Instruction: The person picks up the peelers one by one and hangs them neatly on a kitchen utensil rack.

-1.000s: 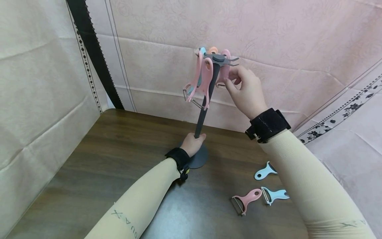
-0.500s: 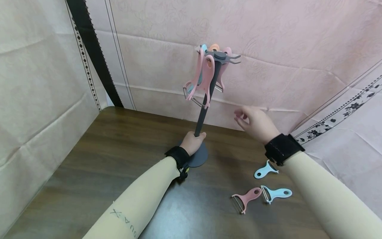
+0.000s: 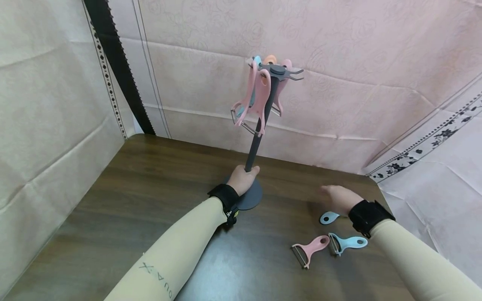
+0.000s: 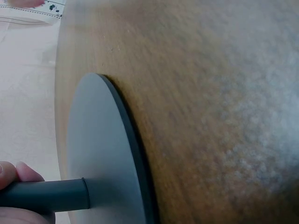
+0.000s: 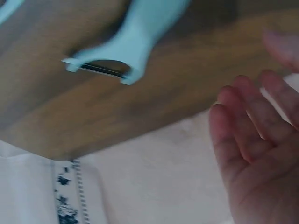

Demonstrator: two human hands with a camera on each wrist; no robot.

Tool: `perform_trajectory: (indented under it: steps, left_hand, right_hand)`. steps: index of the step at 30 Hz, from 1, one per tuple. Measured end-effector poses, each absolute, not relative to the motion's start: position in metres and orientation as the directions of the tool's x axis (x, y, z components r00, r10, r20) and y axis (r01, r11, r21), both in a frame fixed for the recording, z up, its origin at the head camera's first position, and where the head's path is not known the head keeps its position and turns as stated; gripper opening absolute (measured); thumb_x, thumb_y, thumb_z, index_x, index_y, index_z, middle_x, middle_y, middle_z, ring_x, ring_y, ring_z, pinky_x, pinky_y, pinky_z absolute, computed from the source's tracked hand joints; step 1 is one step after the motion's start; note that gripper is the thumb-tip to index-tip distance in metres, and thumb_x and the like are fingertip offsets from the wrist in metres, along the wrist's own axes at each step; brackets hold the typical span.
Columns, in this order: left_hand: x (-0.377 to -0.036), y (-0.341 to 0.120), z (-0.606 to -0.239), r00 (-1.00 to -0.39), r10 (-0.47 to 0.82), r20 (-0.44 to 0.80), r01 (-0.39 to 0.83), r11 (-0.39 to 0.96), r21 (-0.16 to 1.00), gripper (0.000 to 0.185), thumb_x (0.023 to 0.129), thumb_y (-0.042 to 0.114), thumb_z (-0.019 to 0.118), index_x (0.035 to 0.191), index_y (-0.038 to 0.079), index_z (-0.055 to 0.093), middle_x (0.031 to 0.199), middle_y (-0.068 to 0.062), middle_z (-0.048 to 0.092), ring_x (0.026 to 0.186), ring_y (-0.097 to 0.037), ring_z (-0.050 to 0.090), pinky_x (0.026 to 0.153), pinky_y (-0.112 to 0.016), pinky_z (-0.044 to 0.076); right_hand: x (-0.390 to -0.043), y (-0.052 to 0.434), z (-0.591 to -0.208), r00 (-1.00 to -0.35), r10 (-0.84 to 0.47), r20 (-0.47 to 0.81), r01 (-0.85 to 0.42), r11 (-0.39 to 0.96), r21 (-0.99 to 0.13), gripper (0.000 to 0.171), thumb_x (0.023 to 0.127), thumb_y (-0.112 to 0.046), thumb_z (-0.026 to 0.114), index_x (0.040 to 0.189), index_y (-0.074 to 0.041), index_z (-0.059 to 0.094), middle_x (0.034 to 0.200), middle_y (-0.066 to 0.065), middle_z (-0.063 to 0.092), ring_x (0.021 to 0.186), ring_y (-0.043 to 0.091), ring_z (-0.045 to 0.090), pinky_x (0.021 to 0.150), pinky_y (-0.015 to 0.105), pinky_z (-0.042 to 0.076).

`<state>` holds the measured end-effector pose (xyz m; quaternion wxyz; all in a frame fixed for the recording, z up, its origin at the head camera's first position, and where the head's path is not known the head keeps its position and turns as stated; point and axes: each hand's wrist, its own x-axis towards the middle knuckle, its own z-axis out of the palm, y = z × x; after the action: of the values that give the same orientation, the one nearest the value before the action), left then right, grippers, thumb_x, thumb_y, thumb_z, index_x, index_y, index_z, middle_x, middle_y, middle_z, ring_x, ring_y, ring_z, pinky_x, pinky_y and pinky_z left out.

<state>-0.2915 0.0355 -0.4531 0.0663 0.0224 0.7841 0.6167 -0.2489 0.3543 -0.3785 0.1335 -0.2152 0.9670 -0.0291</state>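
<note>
Two hands work at different heights over the dark wooden bench (image 3: 124, 196). The fingers (image 4: 21, 171) of the left hand (image 3: 242, 179) are curled round the foot of the dark grey pole (image 4: 44, 195) of a peeler stand, just above its round grey base disc (image 3: 251, 200), with the wrist low and the forearm stretched forward across the bench. Several pink plastic peelers (image 3: 260, 98) hang from the hooks at the top of the pole, with a light blue and an orange one behind them.

The right hand (image 3: 339, 198) hovers low over the bench near its right edge, palm down, its fingers (image 5: 243, 121) straight, loosely spread and holding nothing. Directly under it lies a light blue plastic peeler (image 3: 329, 217), half hidden by the wrist. Just in front of the forearm lie a second light blue peeler (image 3: 348, 243) and a pink peeler (image 3: 310, 248) side by side.
</note>
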Motion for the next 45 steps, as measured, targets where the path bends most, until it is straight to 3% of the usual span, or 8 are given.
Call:
perform_trajectory:
  steps: [5, 11, 18, 31, 45]
  left_hand:
    - [-0.291, 0.036, -0.453, -0.989, 0.129, -0.067, -0.035, 0.234, 0.972, 0.053, 0.099, 0.04, 0.05, 0.055, 0.015, 0.032, 0.054, 0.004, 0.023, 0.05, -0.016, 0.02, 0.054, -0.032, 0.02]
    - [-0.291, 0.035, -0.452, -0.989, 0.136, -0.059, -0.027, 0.227, 0.974, 0.055, 0.098, 0.042, 0.049, 0.054, 0.015, 0.032, 0.053, 0.004, 0.023, 0.047, -0.015, 0.019, 0.051, -0.031, 0.019]
    - [-0.289, 0.035, -0.451, -0.989, 0.131, -0.068, -0.036, 0.232, 0.972, 0.055, 0.099, 0.042, 0.049, 0.054, 0.015, 0.032, 0.053, 0.004, 0.024, 0.048, -0.015, 0.02, 0.053, -0.031, 0.019]
    - [-0.288, 0.034, -0.45, -0.989, 0.136, -0.062, -0.029, 0.233, 0.972, 0.054, 0.099, 0.04, 0.049, 0.054, 0.014, 0.033, 0.053, 0.004, 0.024, 0.048, -0.015, 0.021, 0.052, -0.03, 0.019]
    - [-0.291, 0.035, -0.453, -0.99, 0.131, -0.06, -0.028, 0.237, 0.971, 0.053, 0.099, 0.04, 0.05, 0.055, 0.014, 0.034, 0.053, 0.004, 0.025, 0.048, -0.015, 0.021, 0.053, -0.031, 0.02]
  right_hand:
    - [-0.246, 0.372, -0.4, -0.858, -0.395, -0.328, -0.421, 0.907, 0.01, 0.044, 0.068, -0.004, 0.084, 0.106, 0.002, 0.063, 0.097, 0.014, 0.067, 0.088, 0.031, 0.063, 0.077, 0.048, 0.05]
    - [-0.242, 0.385, -0.412, -0.852, -0.461, -0.246, -0.501, 0.856, 0.129, 0.045, 0.06, -0.003, 0.087, 0.099, -0.001, 0.065, 0.09, 0.011, 0.064, 0.084, 0.034, 0.061, 0.072, 0.048, 0.05]
    - [-0.241, 0.393, -0.424, -0.855, -0.495, -0.156, -0.517, 0.836, 0.182, 0.038, 0.061, 0.004, 0.077, 0.097, -0.004, 0.067, 0.092, 0.012, 0.065, 0.086, 0.038, 0.061, 0.074, 0.05, 0.049]
    - [-0.236, 0.386, -0.419, -0.86, -0.497, -0.119, -0.511, 0.829, 0.229, 0.025, 0.063, 0.007, 0.075, 0.081, -0.01, 0.067, 0.084, 0.008, 0.064, 0.081, 0.035, 0.06, 0.071, 0.049, 0.049]
    - [-0.24, 0.382, -0.418, -0.874, -0.469, -0.129, -0.486, 0.84, 0.242, 0.025, 0.065, 0.002, 0.079, 0.085, -0.007, 0.067, 0.087, 0.01, 0.065, 0.083, 0.036, 0.059, 0.074, 0.05, 0.049]
